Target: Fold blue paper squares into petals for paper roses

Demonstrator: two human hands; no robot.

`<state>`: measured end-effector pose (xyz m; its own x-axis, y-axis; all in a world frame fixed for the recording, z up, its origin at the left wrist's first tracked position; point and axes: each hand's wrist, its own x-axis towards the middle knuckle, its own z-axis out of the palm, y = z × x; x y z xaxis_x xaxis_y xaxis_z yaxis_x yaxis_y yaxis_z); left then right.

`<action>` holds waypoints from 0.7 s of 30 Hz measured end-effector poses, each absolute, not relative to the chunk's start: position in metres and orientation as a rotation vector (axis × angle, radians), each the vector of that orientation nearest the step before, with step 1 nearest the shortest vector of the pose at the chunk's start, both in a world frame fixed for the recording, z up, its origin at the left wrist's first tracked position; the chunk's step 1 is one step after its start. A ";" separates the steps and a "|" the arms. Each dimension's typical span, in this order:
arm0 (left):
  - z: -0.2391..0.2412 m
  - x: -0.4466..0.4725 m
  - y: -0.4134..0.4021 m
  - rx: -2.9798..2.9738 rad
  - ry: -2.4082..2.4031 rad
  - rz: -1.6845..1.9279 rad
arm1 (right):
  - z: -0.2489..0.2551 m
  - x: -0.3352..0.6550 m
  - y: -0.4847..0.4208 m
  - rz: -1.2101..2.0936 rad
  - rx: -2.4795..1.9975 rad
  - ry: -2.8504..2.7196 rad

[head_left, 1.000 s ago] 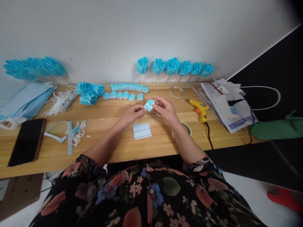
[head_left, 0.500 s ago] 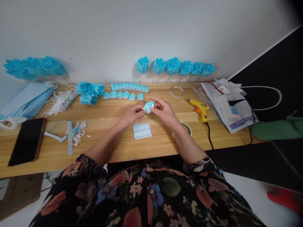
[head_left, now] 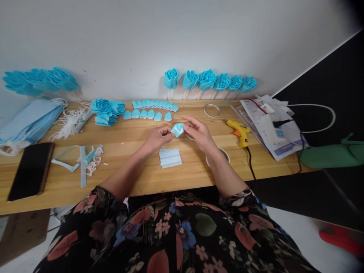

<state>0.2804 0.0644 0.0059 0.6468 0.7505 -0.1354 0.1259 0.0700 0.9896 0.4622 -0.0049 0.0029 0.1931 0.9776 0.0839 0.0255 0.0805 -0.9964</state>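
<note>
A small folded piece of blue mask fabric (head_left: pixel 178 130), with a pale strip across it, is held up between both hands over the table. My left hand (head_left: pixel 158 139) pinches its left edge between thumb and fingers. Thumb and fingertips of my right hand (head_left: pixel 199 134) close on its right edge. Below it on the wood lies a stack of pale pleated fabric pieces (head_left: pixel 170 157). Just beyond the hands are a row of folded blue petals (head_left: pixel 147 114) and a longer overlapping row of petals (head_left: pixel 155 105). Part of a tape roll (head_left: pixel 224 153) shows beside my right forearm.
Blue fabric roses (head_left: pixel 207 80) on sticks lean against the wall. A yellow glue gun (head_left: pixel 240 132) and a ring (head_left: pixel 211 110) lie to the right, near papers (head_left: pixel 273 125). To the left are a phone (head_left: pixel 30 170), face masks (head_left: pixel 34 119), white ear loops (head_left: pixel 72 119) and scraps (head_left: pixel 83 165).
The folded piece has tilted slightly, and my right fingers have shifted to its right edge, uncovering more of it. The left hand keeps its pinch.
</note>
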 end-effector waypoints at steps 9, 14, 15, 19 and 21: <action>0.007 0.280 0.061 1.441 0.716 0.549 | 0.001 0.460 -0.003 0.913 -1.247 -1.075; 0.002 0.282 0.061 1.450 0.746 0.544 | -0.001 0.458 -0.003 0.891 -1.260 -1.093; 0.002 0.282 0.062 1.445 0.744 0.543 | -0.001 0.457 -0.003 0.885 -1.260 -1.091; 0.001 0.282 0.063 1.404 0.727 0.553 | -0.002 0.459 -0.003 0.872 -1.260 -1.054; 0.000 0.282 0.063 1.386 0.723 0.580 | -0.002 0.460 -0.004 0.895 -1.266 -1.047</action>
